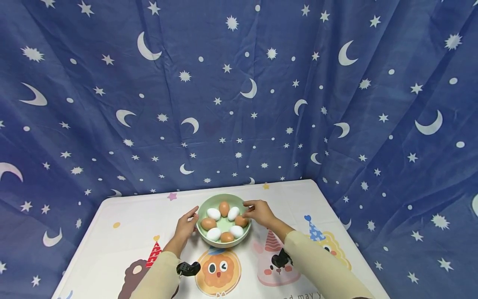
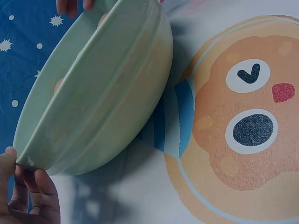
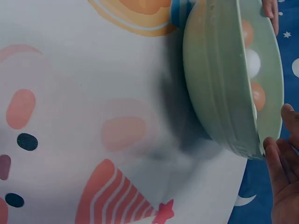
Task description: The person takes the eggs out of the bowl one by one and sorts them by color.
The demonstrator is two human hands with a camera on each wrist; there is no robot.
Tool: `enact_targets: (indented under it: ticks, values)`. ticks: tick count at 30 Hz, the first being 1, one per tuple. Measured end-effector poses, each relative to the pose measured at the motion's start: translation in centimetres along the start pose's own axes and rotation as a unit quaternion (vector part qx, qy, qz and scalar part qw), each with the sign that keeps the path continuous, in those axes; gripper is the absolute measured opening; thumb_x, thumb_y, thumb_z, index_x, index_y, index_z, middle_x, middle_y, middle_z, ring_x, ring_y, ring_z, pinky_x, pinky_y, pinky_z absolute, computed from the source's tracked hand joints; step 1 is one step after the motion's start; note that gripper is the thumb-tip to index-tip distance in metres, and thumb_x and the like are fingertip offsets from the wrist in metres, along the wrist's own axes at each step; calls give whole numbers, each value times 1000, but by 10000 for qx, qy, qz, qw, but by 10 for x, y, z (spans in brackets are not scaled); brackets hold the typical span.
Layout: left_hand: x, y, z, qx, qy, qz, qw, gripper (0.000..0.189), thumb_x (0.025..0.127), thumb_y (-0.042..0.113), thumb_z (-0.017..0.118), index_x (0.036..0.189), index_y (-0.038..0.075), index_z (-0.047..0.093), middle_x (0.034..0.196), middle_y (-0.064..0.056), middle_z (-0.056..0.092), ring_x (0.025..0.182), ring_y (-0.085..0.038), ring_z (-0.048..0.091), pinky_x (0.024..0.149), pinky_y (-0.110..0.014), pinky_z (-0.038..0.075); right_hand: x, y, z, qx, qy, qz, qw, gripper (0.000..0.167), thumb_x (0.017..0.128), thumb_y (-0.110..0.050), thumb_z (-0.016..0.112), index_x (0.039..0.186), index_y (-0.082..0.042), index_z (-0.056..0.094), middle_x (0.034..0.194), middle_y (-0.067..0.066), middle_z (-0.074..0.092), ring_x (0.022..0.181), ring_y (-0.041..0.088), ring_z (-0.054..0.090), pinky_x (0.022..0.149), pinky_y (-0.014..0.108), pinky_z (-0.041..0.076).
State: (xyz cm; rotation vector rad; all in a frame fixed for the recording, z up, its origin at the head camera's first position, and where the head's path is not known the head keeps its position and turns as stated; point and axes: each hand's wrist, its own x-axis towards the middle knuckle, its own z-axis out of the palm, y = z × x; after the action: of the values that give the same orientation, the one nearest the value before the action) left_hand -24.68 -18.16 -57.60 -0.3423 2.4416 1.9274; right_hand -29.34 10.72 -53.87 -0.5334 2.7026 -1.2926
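Note:
A pale green bowl (image 1: 224,225) stands near the middle of the table in the head view. Several brown eggs (image 1: 208,224) and white eggs (image 1: 213,234) lie in it in a ring, alternating in colour. At the bowl's left side, my left hand (image 1: 185,226) grips the rim; the left wrist view shows the thumb (image 2: 8,157) at the rim's edge and curled fingers (image 2: 39,186) against the outer wall. On the right, my right hand (image 1: 260,212) holds the opposite rim, fingers reaching over it close to a brown egg (image 1: 241,221).
A white tablecloth (image 1: 123,207) with printed cartoon animals covers the table. Behind it and at the right hangs a blue curtain (image 1: 239,116) with moons and stars. Black straps (image 1: 188,269) hang by both beige sleeves (image 1: 158,278).

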Motion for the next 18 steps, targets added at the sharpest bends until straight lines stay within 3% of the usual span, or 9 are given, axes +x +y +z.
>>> enact_targets:
  ticks: [9,18]
  values:
    - [0,-1,0,-50,20,-39,10000,43,103,12,51,144,4,48,125,-22,50,80,-12,55,64,-25,56,12,-10,11,-1045,-585,-198,9926,37,82,-4,78,116,5,69,111,17,71,96,29,69,80,31,59]
    - [2,-2,0,-185,46,-75,9998,42,102,11,52,144,5,49,125,-21,51,78,-10,55,62,-22,56,18,-16,17,-2144,-957,-100,9720,35,81,-3,77,116,-2,72,109,10,72,100,23,68,86,33,58]
